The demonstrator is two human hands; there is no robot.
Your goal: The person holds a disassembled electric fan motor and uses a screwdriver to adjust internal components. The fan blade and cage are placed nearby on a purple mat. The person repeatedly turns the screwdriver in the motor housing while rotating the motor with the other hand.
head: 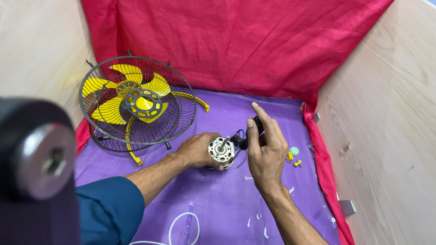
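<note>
Motor (pixel 221 151) sits shaft-up on the purple counter (pixel 218 204), my left hand (pixel 196 150) clamped round it; my right hand (pixel 265 149) grips a black tool (pixel 252 129) beside it. Next, I judge, tool meets motor squarely.

The fan motor (pixel 221 151) stands on the purple cloth (pixel 218 204), a little right of the middle, with its thin metal shaft pointing up and slightly toward the right. Its top is a round, silvery cap with a ring of small openings, and copper-coloured windings show at the edge below it. Blue and black wires come off its right side. The left hand (pixel 196 149) wraps around its left side and holds it upright. The right hand (pixel 265 152) grips a black-handled tool (pixel 252 130), probably a screwdriver, which slants down toward the motor; its tip is hidden among the wires just right of the motor.
</note>
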